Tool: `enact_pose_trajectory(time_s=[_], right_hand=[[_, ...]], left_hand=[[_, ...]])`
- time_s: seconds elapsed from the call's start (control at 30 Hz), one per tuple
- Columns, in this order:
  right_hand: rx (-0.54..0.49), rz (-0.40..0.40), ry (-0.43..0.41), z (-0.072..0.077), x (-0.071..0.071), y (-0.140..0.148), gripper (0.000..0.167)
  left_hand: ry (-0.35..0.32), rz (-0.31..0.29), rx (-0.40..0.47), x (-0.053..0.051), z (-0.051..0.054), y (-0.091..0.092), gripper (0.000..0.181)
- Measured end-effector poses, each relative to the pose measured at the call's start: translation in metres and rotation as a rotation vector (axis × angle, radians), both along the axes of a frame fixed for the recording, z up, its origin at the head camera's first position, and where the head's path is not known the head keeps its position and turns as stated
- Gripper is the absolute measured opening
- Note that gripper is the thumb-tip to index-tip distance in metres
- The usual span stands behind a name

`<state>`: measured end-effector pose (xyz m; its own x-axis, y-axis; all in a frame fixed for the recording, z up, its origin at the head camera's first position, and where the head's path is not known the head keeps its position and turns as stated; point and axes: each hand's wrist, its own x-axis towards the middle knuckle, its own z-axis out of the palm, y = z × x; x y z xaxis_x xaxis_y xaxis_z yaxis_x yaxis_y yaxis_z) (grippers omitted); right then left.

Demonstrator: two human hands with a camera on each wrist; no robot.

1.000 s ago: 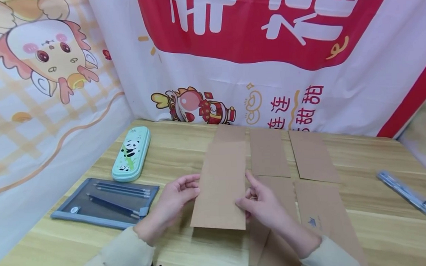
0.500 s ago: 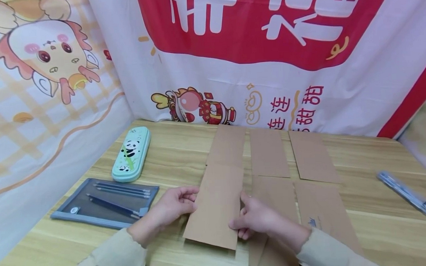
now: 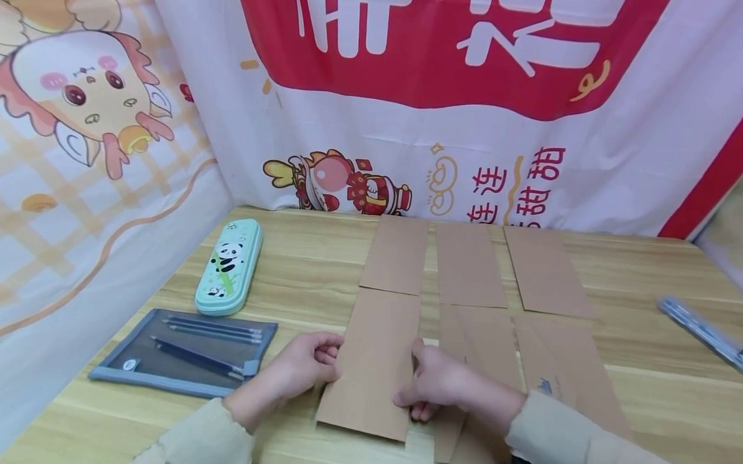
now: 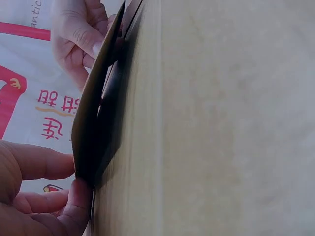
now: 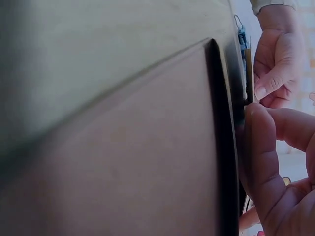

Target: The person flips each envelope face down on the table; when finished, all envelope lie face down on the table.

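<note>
A long brown kraft-paper or card piece lies between my hands, its near edge slightly above the wooden table. My left hand pinches its left edge between thumb and fingers. On the opposite edge, my right hand pinches it too, thumb on top. From the left wrist the piece shows edge-on, with a dark gap under it. Its far end meets another brown piece at the back. Beyond my right hand lie more brown pieces, some overlapping; one bears a small blue print.
A mint panda pencil case stands at the back left. Nearer, a blue-edged mesh pouch holds several pencils. A clear-and-blue pen pack lies far right. A printed cloth hangs behind the table.
Both hands have brought the brown piece down and toward me, uncovering the piece behind it. In the last half second it has sunk slightly closer to the table.
</note>
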<state>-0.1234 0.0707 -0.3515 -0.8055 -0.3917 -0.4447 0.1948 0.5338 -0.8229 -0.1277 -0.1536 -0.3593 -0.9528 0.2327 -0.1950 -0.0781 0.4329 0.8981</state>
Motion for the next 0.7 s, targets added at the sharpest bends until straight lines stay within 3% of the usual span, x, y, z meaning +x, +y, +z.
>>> enact_pose_trajectory(time_s=[0.27, 0.4, 0.53, 0.7], right_hand=[[0.093, 0.007, 0.002, 0.004, -0.001, -0.005, 0.102], [0.079, -0.005, -0.002, 0.003, -0.001, -0.004, 0.102], [-0.010, -0.028, -0.022, 0.001, 0.000, 0.001, 0.103], [-0.216, -0.041, 0.001, 0.006, 0.001, 0.019, 0.100]], left_hand=[[0.035, -0.030, -0.086, -0.001, -0.001, -0.002, 0.052], [0.035, -0.031, -0.094, -0.002, -0.001, -0.002, 0.053], [0.023, -0.013, -0.101, -0.002, 0.002, -0.002, 0.054], [0.090, -0.038, -0.114, -0.008, 0.009, 0.000, 0.055]])
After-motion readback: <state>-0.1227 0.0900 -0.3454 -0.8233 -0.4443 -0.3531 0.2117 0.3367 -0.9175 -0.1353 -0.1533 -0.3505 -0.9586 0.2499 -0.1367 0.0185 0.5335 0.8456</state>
